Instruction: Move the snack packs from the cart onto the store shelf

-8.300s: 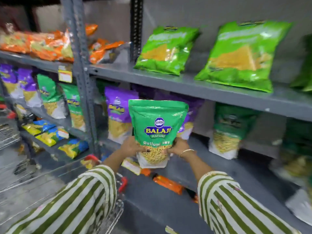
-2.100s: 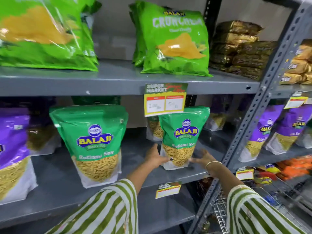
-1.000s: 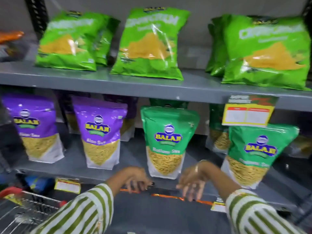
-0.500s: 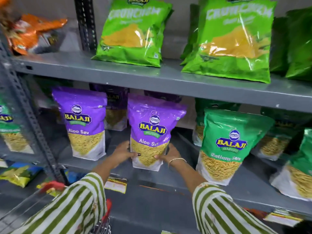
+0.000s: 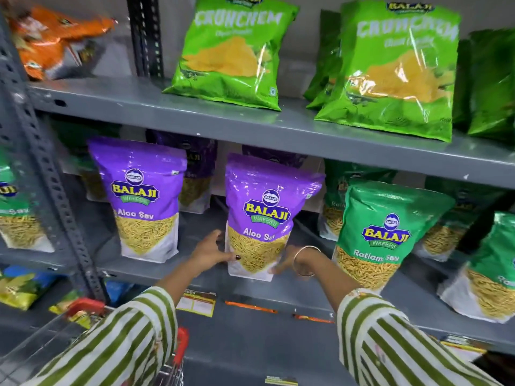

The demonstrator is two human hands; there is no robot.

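Observation:
A purple Aloo Sev pack [image 5: 262, 215] stands upright on the middle grey shelf [image 5: 195, 277]. My left hand [image 5: 211, 250] grips its lower left side and my right hand [image 5: 289, 263], with a bangle on the wrist, grips its lower right corner. A second purple Aloo Sev pack [image 5: 142, 199] stands to its left. Green Ratlami Sev packs [image 5: 381, 235] stand to its right. The cart [image 5: 83, 307] shows at the bottom left, mostly hidden by my striped sleeve.
Large green Crunchem bags [image 5: 231, 51] lean on the upper shelf [image 5: 250, 121], with orange packs [image 5: 53, 37] at the far left. A perforated grey upright [image 5: 53, 196] divides the shelving on the left. Price tags [image 5: 198, 302] hang on the shelf edge below.
About a second ago my hands were empty and low in front of the shelf. They now hold the purple pack at its base, which has stayed on the shelf over the last half second.

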